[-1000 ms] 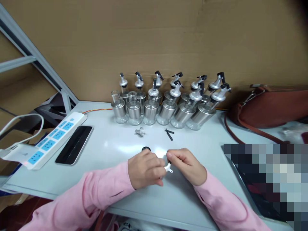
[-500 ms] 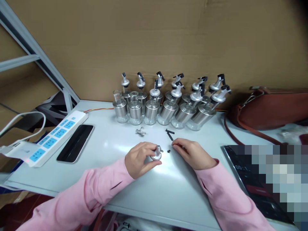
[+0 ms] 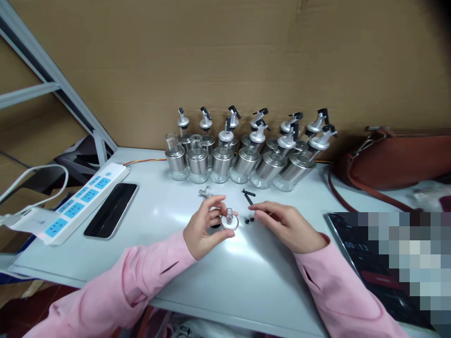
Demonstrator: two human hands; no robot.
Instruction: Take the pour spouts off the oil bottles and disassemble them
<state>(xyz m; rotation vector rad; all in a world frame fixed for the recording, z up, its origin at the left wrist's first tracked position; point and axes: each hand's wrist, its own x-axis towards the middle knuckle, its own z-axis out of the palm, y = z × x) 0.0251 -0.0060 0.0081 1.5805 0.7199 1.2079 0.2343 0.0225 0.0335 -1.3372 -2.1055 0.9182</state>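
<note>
My left hand (image 3: 204, 228) holds a silver pourer top (image 3: 229, 221) between thumb and fingers, its round disc and short spout showing. To its right, my right hand (image 3: 287, 225) reaches over the table, thumb and forefinger near the end of a thin black lever (image 3: 248, 199). The fingers are slightly apart, and contact with the lever is unclear. A second black lever (image 3: 250, 193) lies beside it. Small black caps (image 3: 247, 220) rest between my hands. Behind my left hand lies another silver pourer top (image 3: 205, 192), partly covered by my fingers.
Two rows of glass and steel bottles (image 3: 221, 164) stand at the back, most with pourers. On the left are a power strip (image 3: 81, 199) and a phone (image 3: 112, 211). A brown bag (image 3: 398, 157) and a dark tablet (image 3: 366, 267) are on the right.
The pourer top in my left hand has turned, and its disc now faces up. My right hand has shifted slightly right, its fingers a little more apart. A second black cap now shows near it.
</note>
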